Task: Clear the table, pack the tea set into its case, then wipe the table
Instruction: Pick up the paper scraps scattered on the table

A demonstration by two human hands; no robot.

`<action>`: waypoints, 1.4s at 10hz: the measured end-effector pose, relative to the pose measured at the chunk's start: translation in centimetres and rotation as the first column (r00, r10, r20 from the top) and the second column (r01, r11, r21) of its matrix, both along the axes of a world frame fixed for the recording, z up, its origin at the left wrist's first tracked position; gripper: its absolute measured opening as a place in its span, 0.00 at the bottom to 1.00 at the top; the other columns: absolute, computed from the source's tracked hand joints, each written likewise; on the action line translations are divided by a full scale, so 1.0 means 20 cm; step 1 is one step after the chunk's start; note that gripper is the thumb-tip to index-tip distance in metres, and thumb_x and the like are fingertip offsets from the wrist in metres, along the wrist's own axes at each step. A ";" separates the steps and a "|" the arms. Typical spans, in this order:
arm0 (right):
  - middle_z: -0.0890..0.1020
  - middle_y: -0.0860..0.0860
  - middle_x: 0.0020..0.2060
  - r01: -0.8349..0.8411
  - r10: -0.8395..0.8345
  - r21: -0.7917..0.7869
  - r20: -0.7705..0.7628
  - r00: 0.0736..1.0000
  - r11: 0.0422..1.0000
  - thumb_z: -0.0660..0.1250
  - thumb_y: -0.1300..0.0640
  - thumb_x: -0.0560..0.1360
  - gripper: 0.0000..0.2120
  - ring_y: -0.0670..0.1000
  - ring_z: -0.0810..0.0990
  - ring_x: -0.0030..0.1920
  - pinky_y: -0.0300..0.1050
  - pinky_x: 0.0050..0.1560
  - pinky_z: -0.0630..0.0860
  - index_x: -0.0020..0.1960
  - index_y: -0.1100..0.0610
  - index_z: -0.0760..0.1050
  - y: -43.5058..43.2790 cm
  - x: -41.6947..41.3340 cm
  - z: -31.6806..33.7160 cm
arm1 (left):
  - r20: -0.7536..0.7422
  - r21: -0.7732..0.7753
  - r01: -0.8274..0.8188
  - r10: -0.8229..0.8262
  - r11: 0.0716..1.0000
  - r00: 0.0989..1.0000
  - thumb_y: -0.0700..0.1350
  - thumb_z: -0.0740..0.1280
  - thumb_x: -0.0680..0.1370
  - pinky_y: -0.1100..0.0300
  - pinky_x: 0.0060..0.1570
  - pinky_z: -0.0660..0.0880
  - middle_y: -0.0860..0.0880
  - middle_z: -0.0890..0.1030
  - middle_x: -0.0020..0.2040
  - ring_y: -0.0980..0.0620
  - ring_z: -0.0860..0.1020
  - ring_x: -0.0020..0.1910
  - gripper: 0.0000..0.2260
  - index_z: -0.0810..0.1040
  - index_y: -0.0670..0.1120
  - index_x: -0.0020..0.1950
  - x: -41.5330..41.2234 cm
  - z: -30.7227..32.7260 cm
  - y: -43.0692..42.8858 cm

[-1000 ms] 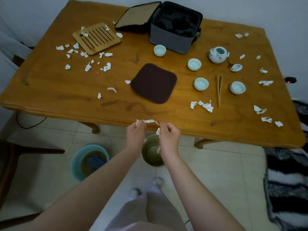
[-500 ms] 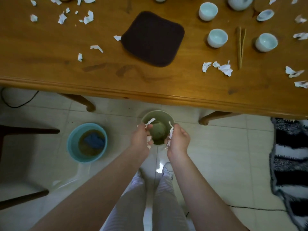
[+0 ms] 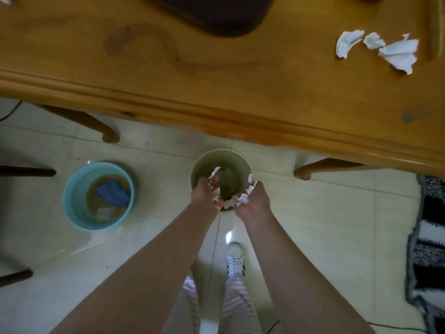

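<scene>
Both hands hang over a green waste bin (image 3: 209, 158) that stands on the floor just in front of the wooden table (image 3: 216, 109). My left hand (image 3: 204, 194) pinches white paper scraps (image 3: 214, 171), one sticking up from its fingers. My right hand (image 3: 254, 201) grips a bunch of paper scraps (image 3: 243, 198) above the bin's near rim. More torn paper scraps (image 3: 395, 53) lie on the table at the right. The dark mat (image 3: 216, 18) is cut off by the top edge. The tea set and its case are out of view.
A blue basin (image 3: 69, 189) with water and a blue cloth (image 3: 112, 192) sits on the floor left of the bin. Wooden tongs (image 3: 436, 32) lie at the table's right. Table legs (image 3: 320, 166) flank the bin. A striped rug (image 3: 431, 237) lies at the right.
My hands went from the table's edge down to the bin with the scraps. The camera has tilted down, so most of the table top has left the view.
</scene>
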State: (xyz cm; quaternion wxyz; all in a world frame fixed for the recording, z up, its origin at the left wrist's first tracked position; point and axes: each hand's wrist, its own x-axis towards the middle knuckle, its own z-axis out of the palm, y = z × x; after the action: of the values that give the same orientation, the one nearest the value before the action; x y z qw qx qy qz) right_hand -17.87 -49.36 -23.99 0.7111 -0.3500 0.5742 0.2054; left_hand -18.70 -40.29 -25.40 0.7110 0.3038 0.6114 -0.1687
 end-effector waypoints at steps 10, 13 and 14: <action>0.62 0.57 0.76 -0.009 0.004 0.185 0.027 1.000 0.983 0.50 0.34 0.79 0.32 0.62 0.54 0.77 0.75 0.70 0.47 0.75 0.52 0.65 -0.04 0.13 -0.19 | 0.065 -0.001 0.005 -0.005 1.000 0.998 0.51 0.52 0.83 0.47 0.67 0.67 0.43 0.74 0.67 0.45 0.74 0.62 0.19 0.71 0.45 0.70 0.00 -0.15 0.14; 0.58 0.57 0.77 0.008 -0.029 0.195 0.107 0.994 0.981 0.48 0.35 0.80 0.32 0.59 0.50 0.78 0.71 0.71 0.42 0.77 0.51 0.60 0.00 0.13 0.00 | 0.155 -0.041 0.017 -0.010 0.999 0.988 0.54 0.50 0.84 0.47 0.71 0.64 0.43 0.72 0.70 0.44 0.71 0.68 0.23 0.68 0.44 0.73 -0.05 0.07 0.26; 0.61 0.57 0.76 0.011 -0.031 0.190 0.104 0.994 0.982 0.48 0.35 0.80 0.31 0.59 0.53 0.78 0.71 0.72 0.43 0.77 0.51 0.61 0.04 0.10 0.09 | 0.182 -0.062 0.056 -0.044 0.996 0.982 0.53 0.50 0.84 0.48 0.71 0.64 0.43 0.72 0.70 0.45 0.71 0.68 0.22 0.66 0.44 0.74 -0.08 0.19 0.34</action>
State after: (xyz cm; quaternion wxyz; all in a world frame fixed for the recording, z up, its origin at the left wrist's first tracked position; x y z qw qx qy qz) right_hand -15.86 -48.61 -22.24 0.7730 -0.2851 0.5169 0.2325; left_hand -20.25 -33.55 -21.67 0.7688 0.3091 0.5305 -0.1788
